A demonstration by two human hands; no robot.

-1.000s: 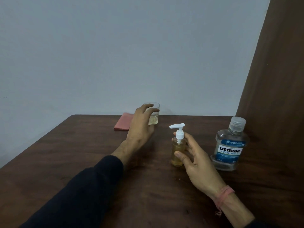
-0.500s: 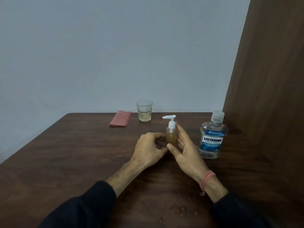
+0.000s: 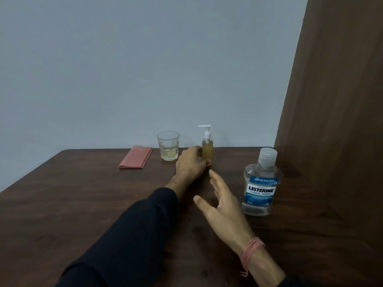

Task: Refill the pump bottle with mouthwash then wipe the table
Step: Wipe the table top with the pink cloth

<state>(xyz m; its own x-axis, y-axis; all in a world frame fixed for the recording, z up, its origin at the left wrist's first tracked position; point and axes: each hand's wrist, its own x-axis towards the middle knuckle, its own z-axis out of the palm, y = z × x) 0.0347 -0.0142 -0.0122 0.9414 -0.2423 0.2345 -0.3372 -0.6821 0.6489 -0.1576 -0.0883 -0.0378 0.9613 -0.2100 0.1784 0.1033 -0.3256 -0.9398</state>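
Wrapped around the lower part of the pump bottle (image 3: 207, 149), my left hand (image 3: 191, 162) holds it upright on the table (image 3: 83, 204), close to the far edge; I see yellowish liquid inside and a white pump head on top. Nearest to me, my right hand (image 3: 222, 206) hangs spread and empty above the wood, fingers splayed toward the bottle but apart from it, a pink thread band (image 3: 251, 250) at the wrist. Just beside that hand, toward the right edge, the mouthwash bottle (image 3: 261, 186) stands upright with its clear cap on and a blue label facing me. Farther back, left of the pump bottle, a glass (image 3: 168, 145) holds a little pale liquid. Left of it, a folded pink cloth (image 3: 135, 157) lies flat by the far edge.
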